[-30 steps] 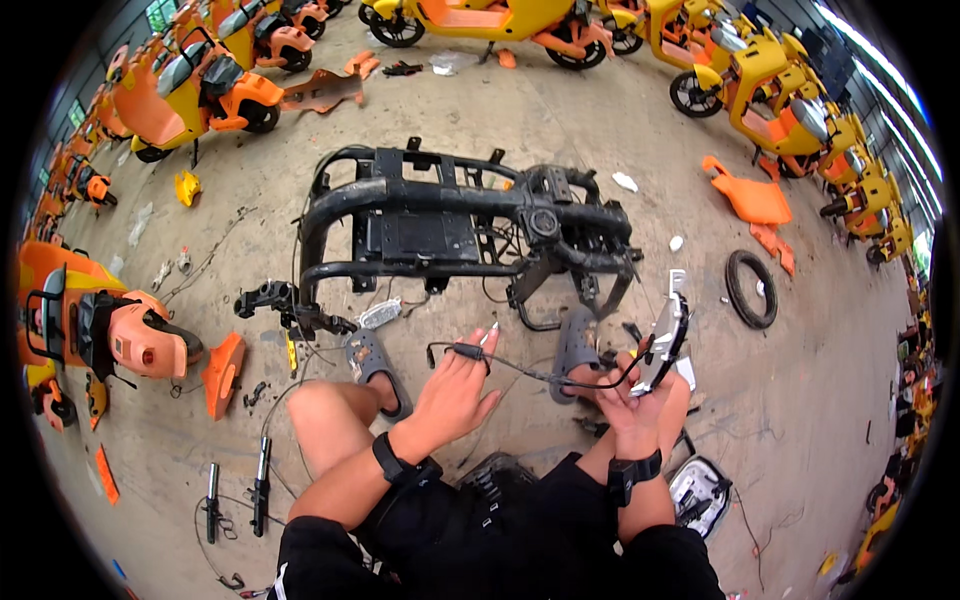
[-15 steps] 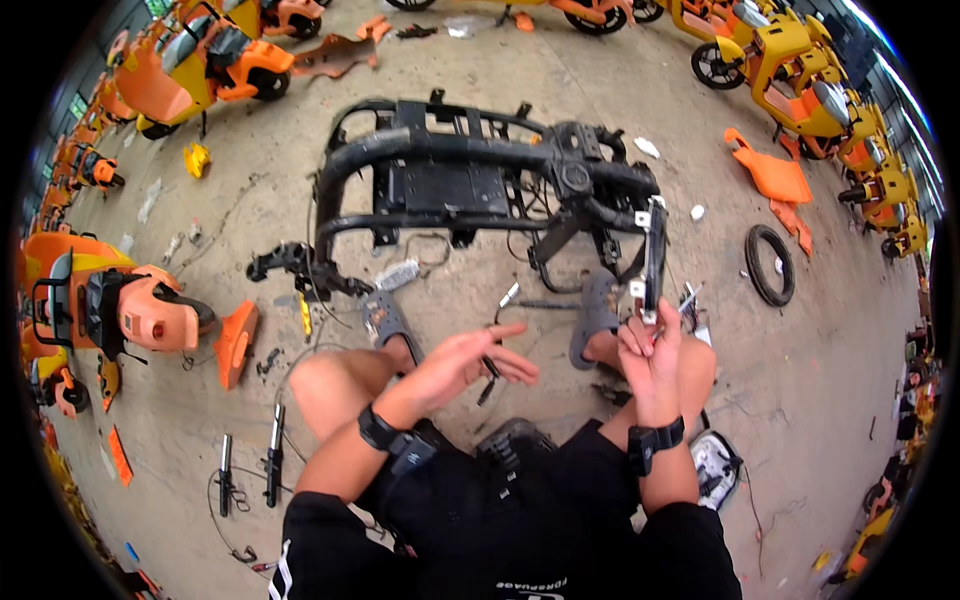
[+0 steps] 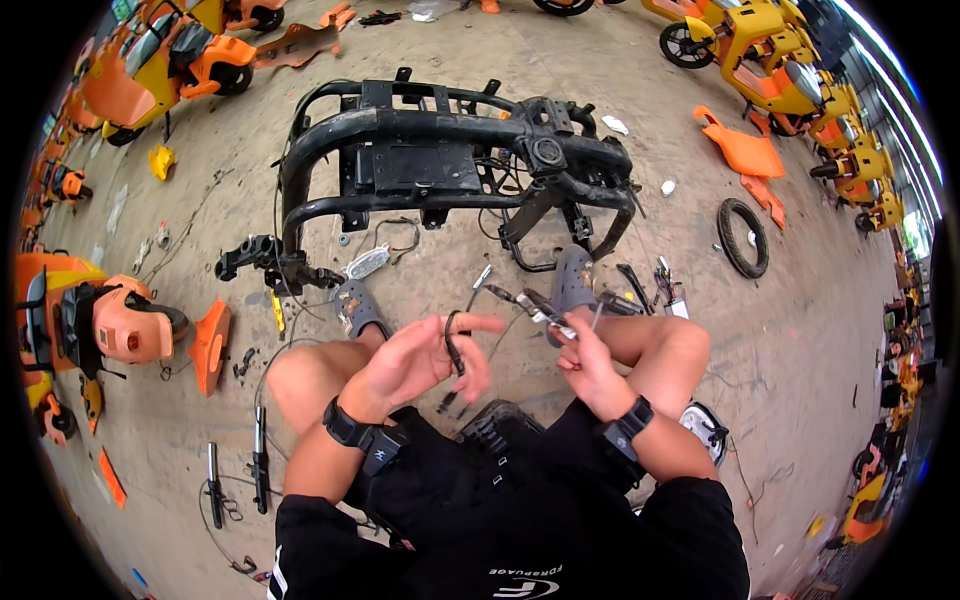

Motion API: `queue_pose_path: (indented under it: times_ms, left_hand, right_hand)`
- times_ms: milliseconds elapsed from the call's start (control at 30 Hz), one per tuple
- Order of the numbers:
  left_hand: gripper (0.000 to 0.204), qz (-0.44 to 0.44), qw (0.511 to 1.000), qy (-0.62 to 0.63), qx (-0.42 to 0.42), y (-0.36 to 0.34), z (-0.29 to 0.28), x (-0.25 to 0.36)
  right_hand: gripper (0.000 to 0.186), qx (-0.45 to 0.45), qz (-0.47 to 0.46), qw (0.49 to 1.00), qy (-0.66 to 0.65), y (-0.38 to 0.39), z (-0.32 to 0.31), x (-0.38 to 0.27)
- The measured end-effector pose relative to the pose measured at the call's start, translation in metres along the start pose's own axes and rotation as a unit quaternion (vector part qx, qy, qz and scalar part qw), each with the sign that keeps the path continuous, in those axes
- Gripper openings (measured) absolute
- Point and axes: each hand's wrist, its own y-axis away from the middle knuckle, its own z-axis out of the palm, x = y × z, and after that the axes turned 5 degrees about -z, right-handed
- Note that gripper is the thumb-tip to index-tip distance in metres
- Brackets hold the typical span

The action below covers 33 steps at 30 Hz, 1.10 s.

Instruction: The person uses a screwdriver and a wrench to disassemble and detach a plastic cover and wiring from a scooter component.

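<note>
My left hand (image 3: 412, 362) is raised with its fingers stretched apart. A short black cable (image 3: 453, 347) loops over its fingers, and a dark connector end hangs below. My right hand (image 3: 590, 362) is closed on a narrow dark part with pale metal tabs (image 3: 541, 309), held toward the left hand. A thin grey rod (image 3: 597, 318) sticks up beside its fingers; its kind is unclear. Beyond both hands stands a bare black scooter frame (image 3: 415, 165), lying across the floor in front of my feet.
Loose tools and small parts (image 3: 667, 290) lie right of my right shoe (image 3: 573, 275). Two shock absorbers (image 3: 260, 462) rest at the left. A black tyre (image 3: 742, 238) and an orange panel (image 3: 745, 150) lie at the right. Orange and yellow scooters (image 3: 135, 315) surround the area.
My right hand has moved left and turned the dark part from upright to pointing left, nearer my left hand. My left hand has shifted slightly left. The whole view has shifted.
</note>
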Motion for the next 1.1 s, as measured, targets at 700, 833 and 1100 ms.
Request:
queue_pose_path:
  times_ms: [700,833,1100]
  left_hand:
    - [0.034,0.036,0.995,0.008,0.088,0.004,-0.012,0.000]
    - [0.036,0.065,0.987,0.001,0.148,-0.007,-0.007,-0.002]
    - [0.039,0.074,0.971,0.118,0.193,-0.012,-0.022,-0.004]
  right_hand:
    - [0.039,-0.088,0.078,0.993,0.018,-0.045,0.021,0.051]
    - [0.037,-0.078,0.098,0.992,0.010,-0.038,0.022,0.050]
    - [0.030,-0.214,-0.049,0.958,0.185,0.001,0.039,0.041]
